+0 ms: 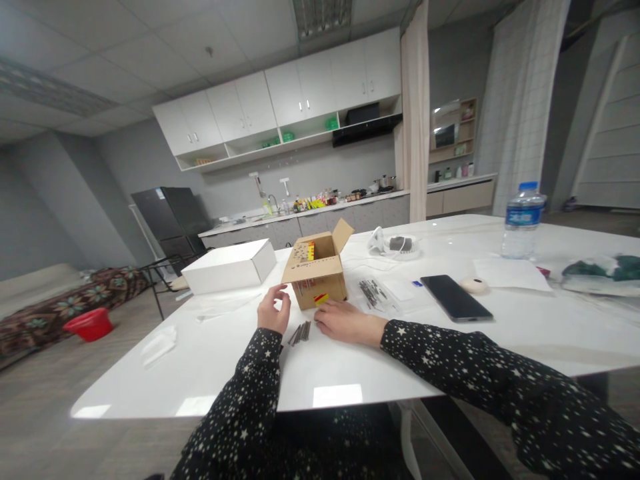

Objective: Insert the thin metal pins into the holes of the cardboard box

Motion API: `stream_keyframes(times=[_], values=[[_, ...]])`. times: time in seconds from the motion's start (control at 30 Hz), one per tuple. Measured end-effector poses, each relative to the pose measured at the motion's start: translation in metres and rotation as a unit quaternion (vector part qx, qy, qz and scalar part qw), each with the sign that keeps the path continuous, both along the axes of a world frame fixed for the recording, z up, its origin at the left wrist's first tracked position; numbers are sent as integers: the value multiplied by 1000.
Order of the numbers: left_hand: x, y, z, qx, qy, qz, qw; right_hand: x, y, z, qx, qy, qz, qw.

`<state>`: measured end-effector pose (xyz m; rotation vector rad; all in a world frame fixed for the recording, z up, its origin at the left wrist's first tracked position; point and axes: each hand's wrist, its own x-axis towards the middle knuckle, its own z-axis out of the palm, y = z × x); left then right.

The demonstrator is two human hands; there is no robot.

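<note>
A small open cardboard box [318,272] stands on the white table [425,360]. Just in front of it lies a little bundle of thin dark nails [301,332]. My left hand [274,309] hovers left of the box with its fingers curled loosely and nothing visible in them. My right hand [349,323] rests on the table right of the nails, close to the box's front corner, fingers bent down; I cannot see anything in it. A second heap of dark nails [373,293] lies on a clear bag to the right of the box.
A closed white box [230,267] sits left of the cardboard one. A black phone [455,297], a sheet of paper [510,274], a water bottle [523,221] and a green cloth [600,270] lie to the right. A coiled white cable [397,245] is behind.
</note>
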<state>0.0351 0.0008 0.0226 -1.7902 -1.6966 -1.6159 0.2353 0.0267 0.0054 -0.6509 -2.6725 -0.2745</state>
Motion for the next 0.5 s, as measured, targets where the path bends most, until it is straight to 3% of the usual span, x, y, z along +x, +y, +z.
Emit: stream_keyframes(times=[0.27,0.5], values=[[-9,3,-16,-196,130,-40,971,-5,-5,2,6,-6,-6,1000],[-18,1,-32,-242,191,-29,951,-13,-4,-6,5,-5,-2,1000]])
